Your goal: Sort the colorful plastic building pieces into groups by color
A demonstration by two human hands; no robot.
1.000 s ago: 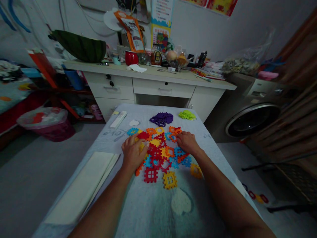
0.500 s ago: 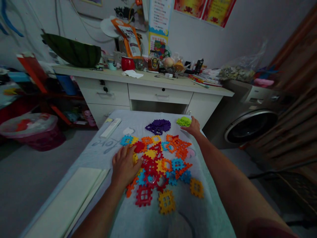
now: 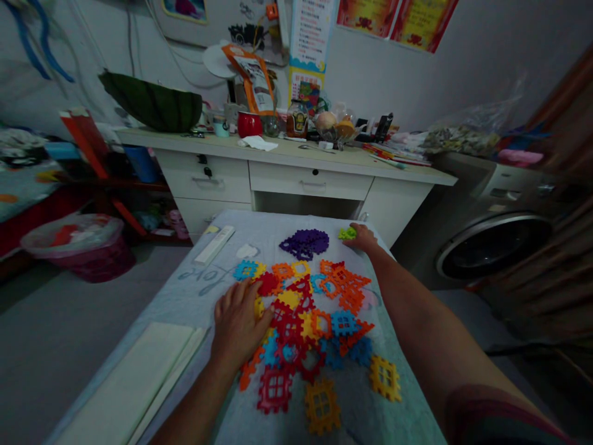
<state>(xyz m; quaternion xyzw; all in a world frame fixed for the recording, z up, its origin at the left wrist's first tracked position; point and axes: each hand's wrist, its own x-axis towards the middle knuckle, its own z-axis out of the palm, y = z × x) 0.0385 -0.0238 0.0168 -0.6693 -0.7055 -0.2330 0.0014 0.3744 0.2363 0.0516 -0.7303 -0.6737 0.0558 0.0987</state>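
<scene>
My left hand (image 3: 239, 321) rests palm down on the left side of a pile of toothed plastic building pieces (image 3: 291, 327), its fingers extended and thumb apart. Red, orange, yellow and blue pieces make up the pile, some with window or round cut-outs. At the far right of the cloth, my right hand (image 3: 364, 237) is curled around lime green pieces (image 3: 346, 233), hiding part of them. To its left sits a heap of purple pieces (image 3: 306, 243). Nearest to me lie a red window piece (image 3: 274, 389) and a dark yellow one (image 3: 322, 406).
A light blue patterned cloth (image 3: 194, 303) covers the table. On its left are a long white box (image 3: 214, 245) and a folded pale board (image 3: 130, 377). Behind stands a cluttered white desk (image 3: 287, 154), with a washing machine (image 3: 491, 216) to the right and a pink bin (image 3: 83, 247) to the left.
My right hand has closed in over the lime green pieces, so less of them shows. The left hand stays on the pile. The whole view has shifted slightly.
</scene>
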